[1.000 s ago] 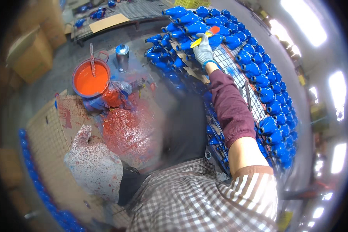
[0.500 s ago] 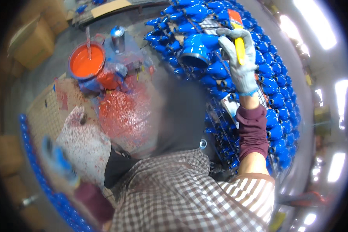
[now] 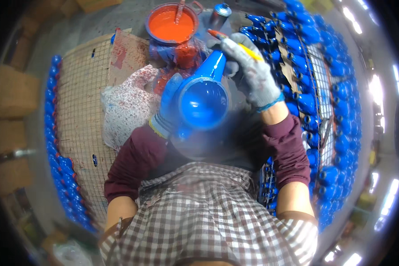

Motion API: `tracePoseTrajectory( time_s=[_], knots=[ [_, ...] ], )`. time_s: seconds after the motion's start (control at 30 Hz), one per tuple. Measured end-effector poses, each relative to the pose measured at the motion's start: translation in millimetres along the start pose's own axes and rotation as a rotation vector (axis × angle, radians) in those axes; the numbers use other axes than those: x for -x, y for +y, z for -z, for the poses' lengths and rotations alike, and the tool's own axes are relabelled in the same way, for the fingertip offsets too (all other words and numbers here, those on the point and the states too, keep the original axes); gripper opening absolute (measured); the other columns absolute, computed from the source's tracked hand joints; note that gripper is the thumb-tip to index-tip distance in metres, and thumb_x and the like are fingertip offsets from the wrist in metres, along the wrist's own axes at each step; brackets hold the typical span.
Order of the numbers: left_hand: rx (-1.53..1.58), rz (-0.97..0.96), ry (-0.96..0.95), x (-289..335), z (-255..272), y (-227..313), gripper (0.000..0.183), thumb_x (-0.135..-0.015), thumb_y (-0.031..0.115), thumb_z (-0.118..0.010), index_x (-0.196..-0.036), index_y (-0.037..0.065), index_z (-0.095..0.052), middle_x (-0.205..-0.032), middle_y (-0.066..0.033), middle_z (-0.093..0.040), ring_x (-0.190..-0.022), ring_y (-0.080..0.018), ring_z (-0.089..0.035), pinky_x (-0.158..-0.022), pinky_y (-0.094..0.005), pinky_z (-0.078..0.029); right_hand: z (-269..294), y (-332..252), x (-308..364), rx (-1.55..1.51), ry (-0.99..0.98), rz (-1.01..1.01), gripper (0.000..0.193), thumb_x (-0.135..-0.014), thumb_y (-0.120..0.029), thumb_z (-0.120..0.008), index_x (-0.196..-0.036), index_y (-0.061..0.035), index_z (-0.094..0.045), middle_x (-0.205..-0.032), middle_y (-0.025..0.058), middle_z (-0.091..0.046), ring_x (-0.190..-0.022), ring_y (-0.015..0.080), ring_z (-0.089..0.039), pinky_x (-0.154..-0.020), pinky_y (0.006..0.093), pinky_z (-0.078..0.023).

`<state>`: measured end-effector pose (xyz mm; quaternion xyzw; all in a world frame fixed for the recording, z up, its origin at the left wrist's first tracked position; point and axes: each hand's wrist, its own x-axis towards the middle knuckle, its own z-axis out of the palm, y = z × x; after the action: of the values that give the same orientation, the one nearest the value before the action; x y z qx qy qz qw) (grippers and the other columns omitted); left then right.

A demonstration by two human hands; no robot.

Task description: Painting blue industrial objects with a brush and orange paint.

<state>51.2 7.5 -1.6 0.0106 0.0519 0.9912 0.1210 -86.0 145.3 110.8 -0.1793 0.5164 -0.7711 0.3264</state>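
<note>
My left hand: in a blue-stained knit glove (image 3: 167,103), fingers wrapped along the side of the glossy blue hollow piece, holding it up.
Blue piece: a glossy blue hollow piece (image 3: 203,104) with a wide round mouth and a tapering neck, in front of my body; the mouth faces up toward me, the neck points away.
My right hand: in a pale grey knit glove (image 3: 252,73), closed around the paintbrush, fingers right at the neck's narrow end; I cannot tell whether they press on it.
Paintbrush: yellow handle (image 3: 251,53), red-orange head, slanting across above the neck.
Paint pot: a round dark-rimmed pot (image 3: 147,24) of bright orange-red paint (image 3: 170,26), beyond my hands, with a paint-smeared stick (image 3: 180,11) standing in it.
Beside the pot: a metal spray can with a blue top (image 3: 220,16), upright.
To my right: a wire-mesh rack (image 3: 321,88) lined with similar blue pieces (image 3: 341,119).
To my left: a wire-mesh panel over brown board (image 3: 82,88), blue pieces in a row along its outer edge.
</note>
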Motion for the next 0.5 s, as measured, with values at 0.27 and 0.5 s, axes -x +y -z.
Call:
tracePoseTrajectory(
  time_s=[0.27,0.5],
  knots=[
    [0.034,-0.268,0.239,3,37,17,0.062,-0.094,0.055,-0.043,-0.13,0.005,-0.048,-0.128,-0.0136,-0.054,-0.114,-0.025,-0.054,-0.096,-0.0436,-0.048,24,56,9,0.458,0.331,0.472,0.022,-0.085,0.0,-0.068,-0.097,-0.0059,-0.05,-0.102,0.012,-0.066,-0.083,0.0142,-0.062,-0.072,0.0256,-0.051],
    [-0.392,-0.357,0.43,21,0,31,0.065,-0.085,0.062,-0.047,-0.113,0.003,-0.053,-0.087,-0.0151,-0.06,-0.062,-0.0223,-0.054,-0.05,-0.0314,-0.044,78,17,96,1.096,0.784,0.67,0.021,-0.08,0.0,-0.07,-0.094,-0.0068,-0.056,-0.095,0.0114,-0.062,-0.089,0.022,-0.062,-0.08,0.0319,-0.049]
  ],
)
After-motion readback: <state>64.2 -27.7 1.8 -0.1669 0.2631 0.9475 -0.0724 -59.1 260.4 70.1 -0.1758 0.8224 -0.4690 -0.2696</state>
